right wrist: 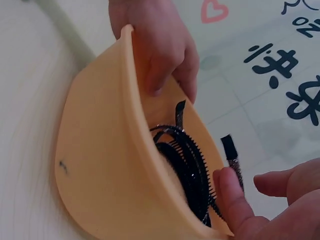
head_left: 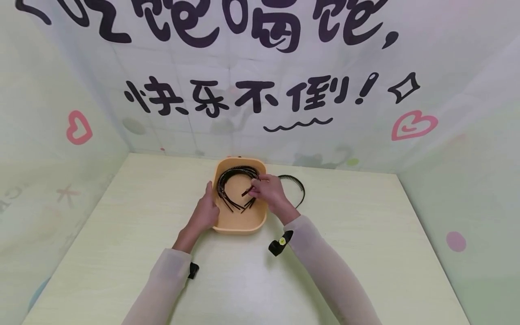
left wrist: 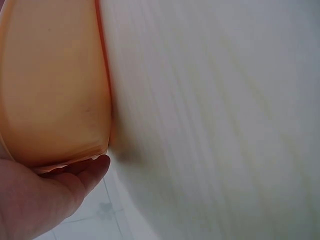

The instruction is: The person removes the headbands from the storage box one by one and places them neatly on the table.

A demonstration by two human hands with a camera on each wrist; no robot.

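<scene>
An orange plastic basin (head_left: pixel 239 225) stands near the table's back edge, holding several black toothed headbands (head_left: pixel 227 174). My left hand (head_left: pixel 205 210) grips its left wall; the left wrist view shows fingers (left wrist: pixel 97 167) against the outer side. Over the basin's right rim, my right hand (head_left: pixel 269 189) holds a black headband (right wrist: pixel 231 150), whose flat end sticks up past the fingers in the right wrist view. A toothed headband arc (head_left: pixel 304 189) shows right of that hand, partly hidden behind it. I cannot tell whether it belongs to the held one.
The pale wooden table (head_left: pixel 345 253) reaches out on both sides of the basin. Behind it rises a white printed backdrop (head_left: pixel 227 131) with large black lettering, and similar sheets flank left and right. Black camera straps (head_left: pixel 280 243) sit on the wrists.
</scene>
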